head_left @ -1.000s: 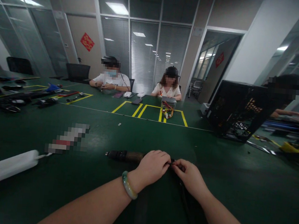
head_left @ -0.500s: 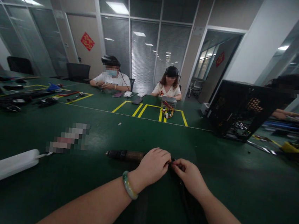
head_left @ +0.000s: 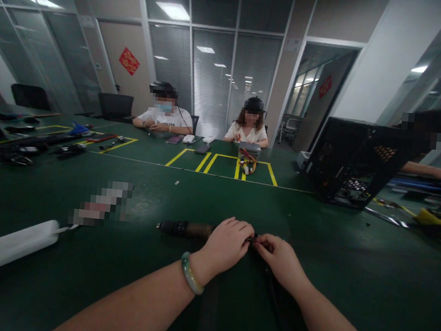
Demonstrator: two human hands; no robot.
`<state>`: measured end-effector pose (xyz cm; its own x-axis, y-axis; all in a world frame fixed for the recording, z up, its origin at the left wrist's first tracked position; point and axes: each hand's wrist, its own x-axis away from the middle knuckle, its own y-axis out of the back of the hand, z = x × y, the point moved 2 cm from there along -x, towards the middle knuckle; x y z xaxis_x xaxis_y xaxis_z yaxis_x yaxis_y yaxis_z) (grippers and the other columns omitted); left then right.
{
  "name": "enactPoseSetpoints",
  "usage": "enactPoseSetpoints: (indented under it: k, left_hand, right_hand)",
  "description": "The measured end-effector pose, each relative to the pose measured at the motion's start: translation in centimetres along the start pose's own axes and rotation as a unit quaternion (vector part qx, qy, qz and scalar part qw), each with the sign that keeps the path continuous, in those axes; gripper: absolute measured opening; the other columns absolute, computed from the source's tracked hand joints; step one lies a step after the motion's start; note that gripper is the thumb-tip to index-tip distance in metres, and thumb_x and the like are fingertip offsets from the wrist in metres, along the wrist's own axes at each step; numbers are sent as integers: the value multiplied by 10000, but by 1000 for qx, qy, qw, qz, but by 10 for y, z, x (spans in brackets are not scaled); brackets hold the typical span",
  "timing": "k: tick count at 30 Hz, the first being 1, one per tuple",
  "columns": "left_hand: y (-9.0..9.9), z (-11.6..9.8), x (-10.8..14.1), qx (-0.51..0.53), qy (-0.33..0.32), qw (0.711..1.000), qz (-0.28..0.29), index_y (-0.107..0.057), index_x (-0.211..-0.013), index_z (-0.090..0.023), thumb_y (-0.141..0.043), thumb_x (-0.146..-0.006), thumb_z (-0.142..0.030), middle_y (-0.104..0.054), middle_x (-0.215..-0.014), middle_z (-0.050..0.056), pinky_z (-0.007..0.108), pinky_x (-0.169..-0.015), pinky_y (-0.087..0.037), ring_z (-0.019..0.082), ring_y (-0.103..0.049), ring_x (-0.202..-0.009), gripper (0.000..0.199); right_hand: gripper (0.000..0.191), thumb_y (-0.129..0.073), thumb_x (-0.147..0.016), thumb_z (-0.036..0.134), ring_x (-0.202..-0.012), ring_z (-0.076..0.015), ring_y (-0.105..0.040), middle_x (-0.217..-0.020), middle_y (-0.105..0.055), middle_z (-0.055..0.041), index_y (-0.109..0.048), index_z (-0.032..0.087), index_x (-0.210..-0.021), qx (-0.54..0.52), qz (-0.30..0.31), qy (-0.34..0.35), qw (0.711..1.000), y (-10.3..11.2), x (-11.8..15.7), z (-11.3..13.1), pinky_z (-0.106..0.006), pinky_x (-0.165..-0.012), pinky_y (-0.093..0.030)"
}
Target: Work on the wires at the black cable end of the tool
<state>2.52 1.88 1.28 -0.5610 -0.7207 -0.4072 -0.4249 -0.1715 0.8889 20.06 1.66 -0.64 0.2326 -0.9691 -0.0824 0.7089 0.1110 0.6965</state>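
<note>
A slim dark tool lies lengthwise on the green table, apparently an electric screwdriver [head_left: 194, 230], with a small metal tip and black nose at its left and a brown body. My left hand [head_left: 231, 242] is closed over its right part and hides that stretch. At the tool's right end my right hand [head_left: 280, 257] pinches with thumb and forefinger, close against the left fingertips. A black cord [head_left: 271, 290] runs from these fingers down toward the table's near edge. The small spot between both hands' fingertips is mostly hidden.
A white power strip [head_left: 9, 249] lies at left beside a blurred-out item [head_left: 102, 203]. A black computer case [head_left: 345, 162] stands at right. Across the table sit two people near a power supply with loose wires [head_left: 249, 155]. Another person is far right. Cables and tools [head_left: 20, 143] lie far left.
Both my hands stay nearly where they were, with the right fingers shifted very slightly. The person at far right has moved an arm outward to the right.
</note>
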Motion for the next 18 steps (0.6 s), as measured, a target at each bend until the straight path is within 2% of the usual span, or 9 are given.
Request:
enactPoseSetpoints:
  k: [8, 18]
  left_hand:
    - [-2, 1, 1, -1, 3, 1000, -13, -551, -923, -204, -548, -874, -209, -620, -1016, 23, 421, -1052, -345, 195, -568, -1006, 49]
    - [1, -1, 0, 0, -6, 1000, -6, -546, -945, -214, -520, -887, -178, -615, -1047, 9, 396, -1043, -354, 176, -560, -1020, 73]
  right_hand:
    - [201, -556, -867, 358, -763, -178, -616, -832, -688, -1, -698, 233, -932, -5, -9, 14, 1000, -3, -2, -5, -277, -661, -421]
    - [214, -550, -876, 383, -753, -179, -610, -840, -685, 0, -694, 239, -944, 3, -3, 4, 1000, -2, -1, -5, -274, -635, -421]
